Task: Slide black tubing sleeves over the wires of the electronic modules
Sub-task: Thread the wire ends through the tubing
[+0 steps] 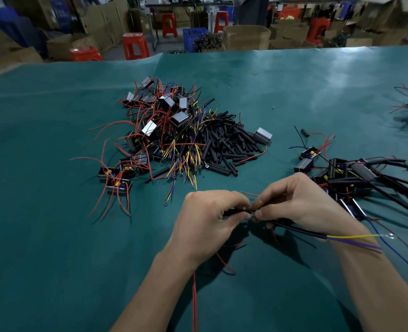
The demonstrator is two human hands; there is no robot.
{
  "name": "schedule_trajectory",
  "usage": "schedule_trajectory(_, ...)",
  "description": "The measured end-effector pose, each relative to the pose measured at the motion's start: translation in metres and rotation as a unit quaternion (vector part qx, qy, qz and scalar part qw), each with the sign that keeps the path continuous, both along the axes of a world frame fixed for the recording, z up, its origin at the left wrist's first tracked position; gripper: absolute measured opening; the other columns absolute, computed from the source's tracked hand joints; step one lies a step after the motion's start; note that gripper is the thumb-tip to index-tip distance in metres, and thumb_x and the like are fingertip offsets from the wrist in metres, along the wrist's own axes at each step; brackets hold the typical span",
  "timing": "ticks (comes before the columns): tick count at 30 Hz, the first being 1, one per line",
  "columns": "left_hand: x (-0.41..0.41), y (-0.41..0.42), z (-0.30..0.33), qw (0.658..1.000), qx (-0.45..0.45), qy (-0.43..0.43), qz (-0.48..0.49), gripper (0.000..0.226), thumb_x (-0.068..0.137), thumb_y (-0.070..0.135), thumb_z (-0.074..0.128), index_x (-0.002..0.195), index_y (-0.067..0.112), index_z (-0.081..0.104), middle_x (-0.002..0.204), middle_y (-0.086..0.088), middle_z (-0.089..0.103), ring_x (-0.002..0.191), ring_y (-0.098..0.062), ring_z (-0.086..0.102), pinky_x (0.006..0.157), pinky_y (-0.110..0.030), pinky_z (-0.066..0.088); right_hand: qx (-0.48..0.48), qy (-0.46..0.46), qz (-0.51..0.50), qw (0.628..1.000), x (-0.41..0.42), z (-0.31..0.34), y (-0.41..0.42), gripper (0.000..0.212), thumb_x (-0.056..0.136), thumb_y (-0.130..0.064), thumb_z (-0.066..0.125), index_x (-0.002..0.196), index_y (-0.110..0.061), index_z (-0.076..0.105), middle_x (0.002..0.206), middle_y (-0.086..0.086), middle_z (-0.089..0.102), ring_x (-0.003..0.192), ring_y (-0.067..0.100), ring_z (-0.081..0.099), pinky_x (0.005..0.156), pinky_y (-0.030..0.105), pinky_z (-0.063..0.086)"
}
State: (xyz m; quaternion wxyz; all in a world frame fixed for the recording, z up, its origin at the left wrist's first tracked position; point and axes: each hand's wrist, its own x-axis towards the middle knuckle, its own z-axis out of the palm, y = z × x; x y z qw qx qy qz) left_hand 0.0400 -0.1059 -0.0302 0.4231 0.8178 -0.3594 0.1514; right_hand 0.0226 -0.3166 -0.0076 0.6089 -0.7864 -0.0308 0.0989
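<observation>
Head view, lower centre of frame: both hands meet just above the green table cover (54,140). Left hand (205,221) has fingers curled round a short black sleeve (234,212), its open end pointing right. Right hand (301,202) pinches the wire ends (258,206), yellow tip showing, right at the sleeve mouth. An already sleeved lead (301,230) trails right under the right hand, yellow and blue ends sticking out. Module itself is hidden by the hands, cannot tell where it sits.

Step looks like threading: wires at the mouth, not yet fed through. Next move calls for bunching the tips tight and pushing the sleeve rightward along them.

Upper centre: heap of unsleeved modules (164,121) beside loose sleeve pile (229,144). Right edge: finished modules (342,173).
</observation>
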Motion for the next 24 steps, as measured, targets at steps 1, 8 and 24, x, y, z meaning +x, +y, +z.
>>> schedule_trajectory(1,0.000,0.000,0.000,1.000,0.009,-0.003,-0.002,0.012,0.077,0.019,0.081,0.087,0.019,0.076,0.081,0.009,0.075,0.077,-0.009,0.070,0.066,-0.035,0.056,-0.003,0.001,0.003,1.000,0.000,0.000,0.000,0.016,0.074,0.012,0.078,0.077,-0.004,0.080,0.067,0.021,0.071,0.051,0.022,0.064,0.054,0.026,0.052)
schedule_trajectory(8,-0.001,-0.001,0.001,0.999,0.046,0.000,-0.023,0.010,0.079,0.020,0.079,0.087,0.017,0.076,0.081,0.004,0.072,0.080,-0.020,0.068,0.068,-0.041,0.055,-0.018,-0.002,0.040,0.999,-0.002,0.003,-0.005,0.018,0.075,0.014,0.080,0.078,-0.004,0.080,0.070,0.023,0.072,0.054,0.023,0.063,0.056,0.028,0.054)
schedule_trajectory(24,-0.015,-0.013,0.012,0.987,0.149,-0.061,-0.020,0.005,0.083,0.011,0.069,0.083,0.015,0.068,0.077,-0.002,0.066,0.082,-0.026,0.063,0.062,-0.043,0.051,-0.080,-0.018,0.074,0.994,-0.005,0.011,-0.005,0.024,0.073,0.011,0.083,0.075,-0.014,0.081,0.066,0.013,0.073,0.055,0.019,0.065,0.058,0.030,0.053)
